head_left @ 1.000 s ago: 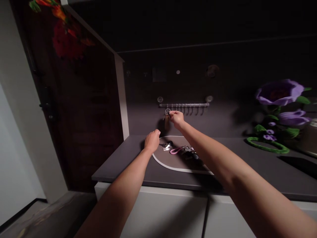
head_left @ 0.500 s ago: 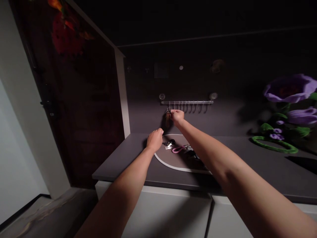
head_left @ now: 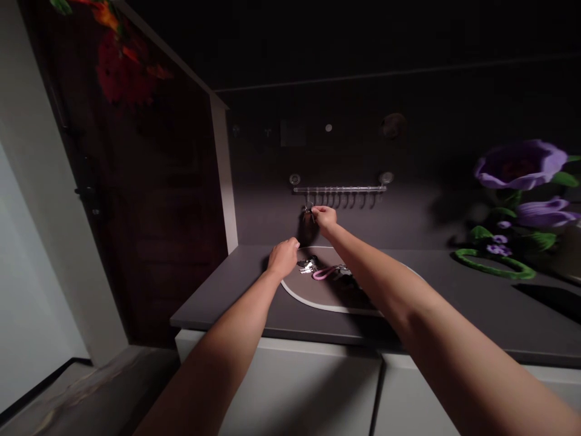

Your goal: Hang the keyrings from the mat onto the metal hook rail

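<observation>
This looks like the entryway of a home. A dark door [head_left: 181, 194] with a handle [head_left: 86, 192] stands at the left, next to a built-in counter [head_left: 222, 297] over pale cabinets [head_left: 295, 387]. A clear rail [head_left: 340, 189] with small hooks is on the wall behind, and keys [head_left: 307, 266] lie below on a rounded, white-rimmed mat [head_left: 313, 297]. Decorative purple flowers [head_left: 521, 166] stand at the right.
</observation>
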`<state>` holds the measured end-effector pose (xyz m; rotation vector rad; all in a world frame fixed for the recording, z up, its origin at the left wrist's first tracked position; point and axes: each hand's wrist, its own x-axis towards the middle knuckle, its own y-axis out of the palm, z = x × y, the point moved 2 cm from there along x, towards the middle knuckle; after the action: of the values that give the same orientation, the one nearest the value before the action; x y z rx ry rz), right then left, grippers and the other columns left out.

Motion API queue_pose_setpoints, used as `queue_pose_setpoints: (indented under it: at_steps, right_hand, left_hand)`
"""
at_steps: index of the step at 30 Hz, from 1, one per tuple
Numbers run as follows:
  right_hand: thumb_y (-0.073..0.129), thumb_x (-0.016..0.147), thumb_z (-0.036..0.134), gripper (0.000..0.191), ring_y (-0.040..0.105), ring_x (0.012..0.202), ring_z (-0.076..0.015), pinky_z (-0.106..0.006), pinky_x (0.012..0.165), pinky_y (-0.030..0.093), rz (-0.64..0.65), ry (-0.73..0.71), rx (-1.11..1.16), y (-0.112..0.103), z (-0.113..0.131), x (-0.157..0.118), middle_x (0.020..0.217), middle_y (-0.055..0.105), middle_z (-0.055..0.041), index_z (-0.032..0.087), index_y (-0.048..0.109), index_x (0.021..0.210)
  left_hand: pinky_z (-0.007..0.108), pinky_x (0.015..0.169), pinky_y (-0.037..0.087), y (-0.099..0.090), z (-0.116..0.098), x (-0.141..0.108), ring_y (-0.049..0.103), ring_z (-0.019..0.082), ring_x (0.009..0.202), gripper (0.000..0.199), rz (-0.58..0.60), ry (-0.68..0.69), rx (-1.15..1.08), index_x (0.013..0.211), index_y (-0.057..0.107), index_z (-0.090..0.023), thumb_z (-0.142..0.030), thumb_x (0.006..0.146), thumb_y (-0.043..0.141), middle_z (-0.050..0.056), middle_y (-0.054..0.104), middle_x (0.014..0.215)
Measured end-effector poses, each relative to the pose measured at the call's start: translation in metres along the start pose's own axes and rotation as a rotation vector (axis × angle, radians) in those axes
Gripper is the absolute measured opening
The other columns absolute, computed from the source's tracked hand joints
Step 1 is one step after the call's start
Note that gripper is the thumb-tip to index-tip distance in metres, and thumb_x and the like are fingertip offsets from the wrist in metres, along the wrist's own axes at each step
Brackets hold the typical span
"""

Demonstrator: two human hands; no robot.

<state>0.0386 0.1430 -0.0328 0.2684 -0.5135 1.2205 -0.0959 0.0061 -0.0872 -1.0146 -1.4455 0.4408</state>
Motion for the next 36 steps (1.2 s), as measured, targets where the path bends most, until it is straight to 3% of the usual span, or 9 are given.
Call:
queue_pose_setpoints:
  at_steps: [7,13,15,20,27,32,36]
  right_hand:
    - [0.054,0.068,0.02,0.021,0.059,0.07,-0.0124,-0.023,0.069,0.044,0.018,0.116,-0.078,-0.009,0.022,-0.029,0.081,0.068,-0.0055,0.012,0.067,0.082]
    - [0.055,0.069,0.019,0.02,0.059,0.076,-0.0118,-0.023,0.074,0.043,0.07,0.072,-0.106,-0.024,0.035,-0.049,0.086,0.067,-0.0062,0.013,0.065,0.085]
    - [0.055,0.069,0.018,0.016,0.058,0.073,-0.0104,-0.022,0.073,0.043,0.138,0.032,-0.05,-0.031,0.036,-0.056,0.081,0.066,-0.0045,0.013,0.064,0.081]
    - [0.055,0.068,0.017,0.007,0.054,0.062,-0.0082,-0.02,0.068,0.043,0.454,-0.039,0.055,-0.049,0.029,-0.084,0.066,0.063,-0.0008,0.013,0.061,0.068]
    - [0.057,0.07,0.021,0.01,0.052,0.06,-0.0097,-0.02,0.063,0.038,0.582,-0.215,-0.366,-0.065,0.007,-0.108,0.064,0.064,0.0007,0.015,0.065,0.071]
    - [0.056,0.072,0.017,0.013,0.056,0.067,-0.0126,-0.02,0.065,0.037,0.644,-0.38,-0.573,-0.062,0.007,-0.11,0.073,0.067,-0.0025,0.018,0.068,0.075]
    - [0.056,0.069,0.012,0.015,0.058,0.069,-0.0148,-0.021,0.065,0.037,0.627,-0.42,-0.675,-0.057,0.005,-0.11,0.076,0.068,-0.0038,0.018,0.069,0.074]
  left_hand:
    - [0.026,0.07,0.038,0.004,0.002,0.001,0.057,0.016,0.081,0.027,-0.009,0.032,-0.03,0.087,0.055,-0.02,-0.025,0.088,0.029,0.006,0.063,0.085]
    - [0.026,0.074,0.039,0.003,0.002,0.001,0.055,0.016,0.085,0.027,-0.015,0.059,-0.094,0.087,0.057,-0.019,-0.026,0.087,0.031,0.005,0.062,0.088]
    - [0.026,0.076,0.039,0.003,0.001,0.001,0.054,0.016,0.087,0.026,-0.009,0.077,-0.128,0.089,0.058,-0.019,-0.025,0.086,0.033,0.005,0.062,0.089]
    - [0.027,0.079,0.04,0.003,0.001,0.001,0.053,0.016,0.09,0.025,0.029,0.112,-0.166,0.092,0.061,-0.02,-0.024,0.084,0.038,0.005,0.061,0.092]
    - [0.027,0.086,0.039,0.012,0.003,0.002,0.051,0.016,0.096,0.025,0.145,0.18,-0.148,0.094,0.065,-0.023,-0.023,0.083,0.043,0.004,0.06,0.097]
    - [0.027,0.089,0.037,0.021,0.008,0.005,0.049,0.016,0.099,0.028,0.189,0.194,-0.087,0.102,0.063,-0.025,-0.021,0.082,0.043,0.003,0.061,0.102]
    - [0.028,0.09,0.036,0.025,0.01,0.007,0.05,0.016,0.096,0.027,0.223,0.222,-0.077,0.099,0.064,-0.023,-0.022,0.082,0.043,0.004,0.062,0.101]
